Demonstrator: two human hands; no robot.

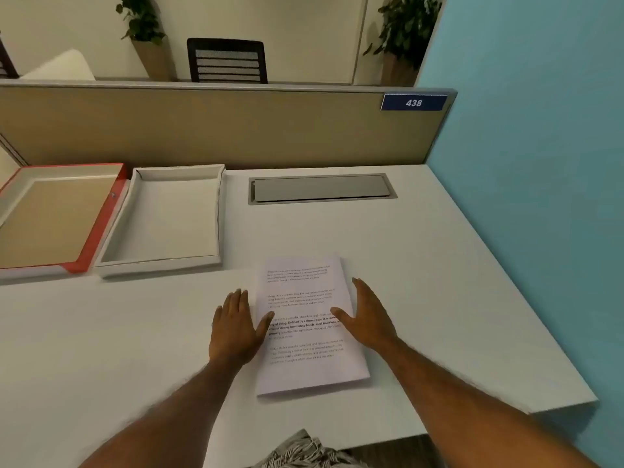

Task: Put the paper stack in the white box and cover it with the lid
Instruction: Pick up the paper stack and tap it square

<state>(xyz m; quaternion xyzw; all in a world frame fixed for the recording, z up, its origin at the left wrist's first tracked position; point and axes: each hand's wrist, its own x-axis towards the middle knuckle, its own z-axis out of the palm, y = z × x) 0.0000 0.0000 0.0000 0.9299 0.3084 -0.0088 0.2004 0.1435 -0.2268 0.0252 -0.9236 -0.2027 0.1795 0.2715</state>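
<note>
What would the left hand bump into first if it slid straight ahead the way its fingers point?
Probably the white box, its near wall; the left hand points up and slightly left over bare desk.

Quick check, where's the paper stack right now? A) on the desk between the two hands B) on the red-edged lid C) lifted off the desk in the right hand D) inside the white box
A: the paper stack lies flat on the desk, with the left hand at its left edge and the right hand at its right edge; the white box sits empty further back.
</note>
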